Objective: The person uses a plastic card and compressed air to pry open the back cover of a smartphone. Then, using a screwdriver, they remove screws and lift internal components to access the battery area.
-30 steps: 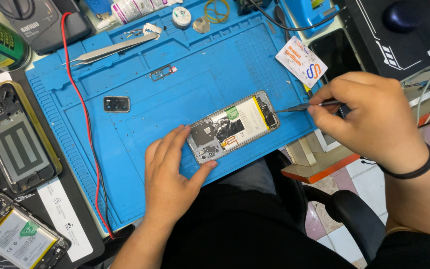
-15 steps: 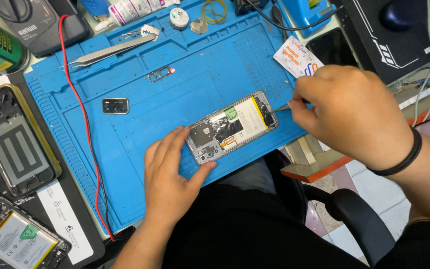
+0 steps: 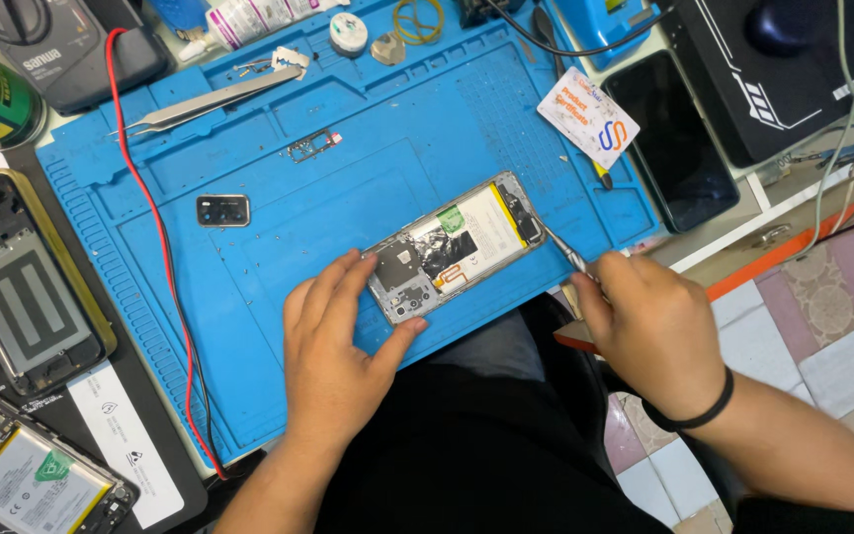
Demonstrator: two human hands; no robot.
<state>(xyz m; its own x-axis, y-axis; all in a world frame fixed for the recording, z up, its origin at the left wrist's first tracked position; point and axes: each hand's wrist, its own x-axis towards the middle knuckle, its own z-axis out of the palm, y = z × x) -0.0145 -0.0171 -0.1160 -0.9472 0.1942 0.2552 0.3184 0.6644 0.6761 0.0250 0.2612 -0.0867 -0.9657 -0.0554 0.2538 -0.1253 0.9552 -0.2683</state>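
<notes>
An opened phone (image 3: 459, 247) is lying tilted on the blue mat (image 3: 348, 188) near its front edge. The left hand (image 3: 333, 346) is bracing the phone's lower end, fingers spread. The right hand (image 3: 649, 331) is pinching a thin metal tool (image 3: 563, 249), its tip touching the phone's upper end; tweezers (image 3: 205, 102) are lying well apart.

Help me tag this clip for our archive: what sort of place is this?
Most likely a phone repair bench. An opened phone lies on a blue repair mat, the right hand works a thin tool at its end, and tweezers and other stripped phones lie around.
</notes>
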